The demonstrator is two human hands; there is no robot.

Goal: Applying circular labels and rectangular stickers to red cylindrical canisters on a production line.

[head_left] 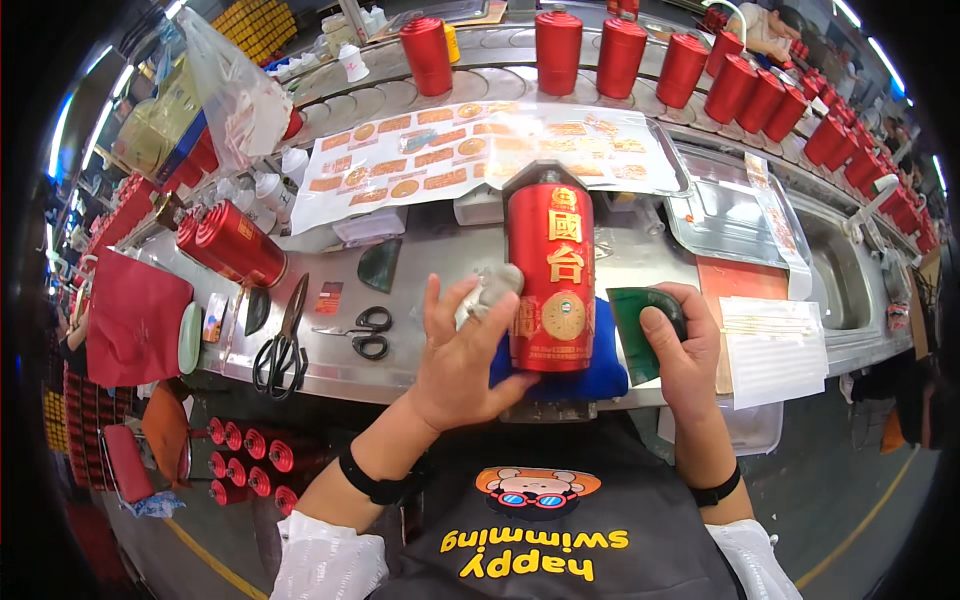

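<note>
A red bottle (pixel 552 270) with gold characters and a round gold emblem lies in front of me, its dark cap end away from me. Its lower end rests over a blue cloth (pixel 607 365). At its left side, my left hand (pixel 450 370) holds a crumpled whitish cloth (pixel 490 293) under its fingers, with the thumb close to the bottle's base. To the right, apart from the bottle, my right hand (pixel 686 350) grips a dark green scraper (pixel 633 335) between thumb and fingers.
Decal sheets (pixel 420 150) cover the back of the metal bench, before a conveyor (pixel 500 50) carrying red bottles. Scissors (pixel 285 340), small scissors (pixel 365 332) and another green scraper (pixel 379 265) lie left. White sheets (pixel 775 350) and a sink (pixel 835 270) are right.
</note>
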